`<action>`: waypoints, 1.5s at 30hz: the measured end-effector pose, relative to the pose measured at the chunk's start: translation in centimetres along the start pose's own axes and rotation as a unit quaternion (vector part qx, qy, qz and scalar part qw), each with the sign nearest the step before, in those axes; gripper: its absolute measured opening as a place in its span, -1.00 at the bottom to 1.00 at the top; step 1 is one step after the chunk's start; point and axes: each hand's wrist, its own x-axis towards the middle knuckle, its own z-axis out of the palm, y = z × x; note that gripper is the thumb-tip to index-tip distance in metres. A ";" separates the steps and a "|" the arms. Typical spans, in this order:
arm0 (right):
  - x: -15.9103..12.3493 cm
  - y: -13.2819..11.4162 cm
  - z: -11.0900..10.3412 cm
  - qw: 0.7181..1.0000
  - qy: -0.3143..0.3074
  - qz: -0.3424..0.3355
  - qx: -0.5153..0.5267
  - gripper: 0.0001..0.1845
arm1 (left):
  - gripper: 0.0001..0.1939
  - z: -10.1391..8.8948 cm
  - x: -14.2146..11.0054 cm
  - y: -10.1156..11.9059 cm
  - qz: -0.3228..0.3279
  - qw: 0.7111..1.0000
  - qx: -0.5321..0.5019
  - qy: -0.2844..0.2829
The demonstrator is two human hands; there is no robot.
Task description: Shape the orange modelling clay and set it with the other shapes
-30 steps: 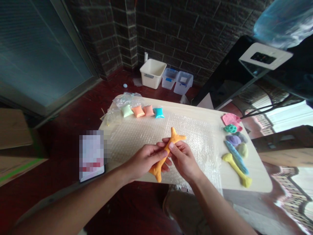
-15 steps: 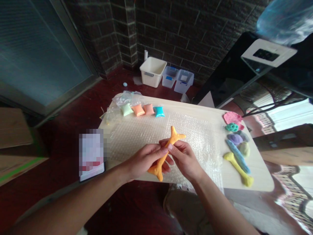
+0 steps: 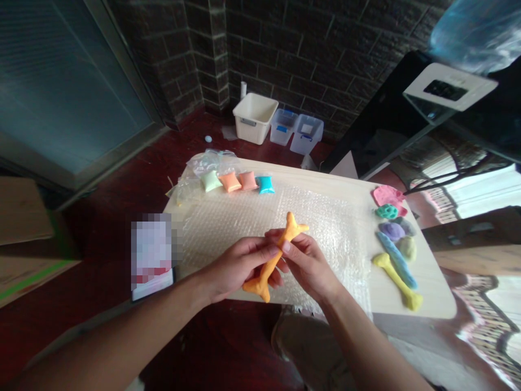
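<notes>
An orange clay bone shape (image 3: 268, 266), forked at both ends, is held tilted above the table's front part. My left hand (image 3: 240, 266) is closed round its middle from the left, thumb on top. From the right, my right hand (image 3: 307, 263) pinches it just above, with the thumb pressed on the shaft and fingers behind. Some fingertips are hidden behind the clay. Beneath both hands lies a sheet of bubble wrap (image 3: 325, 217) on the pale wooden table (image 3: 435, 293).
Small clay packets, including a blue one (image 3: 266, 185), line the table's back left beside a clear plastic bag (image 3: 211, 160). At the right are a yellow clay bone (image 3: 399, 282), a blue strip (image 3: 396, 260) and pink clay (image 3: 388, 198). Bins (image 3: 254, 119) stand on the floor behind.
The orange clay bone has turned slightly, its lower end shifting a little left and its upper end a little right. Both hands keep their hold.
</notes>
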 end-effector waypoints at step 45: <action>0.3 -0.1 -1.1 0.976 0.117 -0.016 -0.183 -0.63 | -0.80 -1.1 -0.1 -0.5 0.279 0.788 0.538 0.109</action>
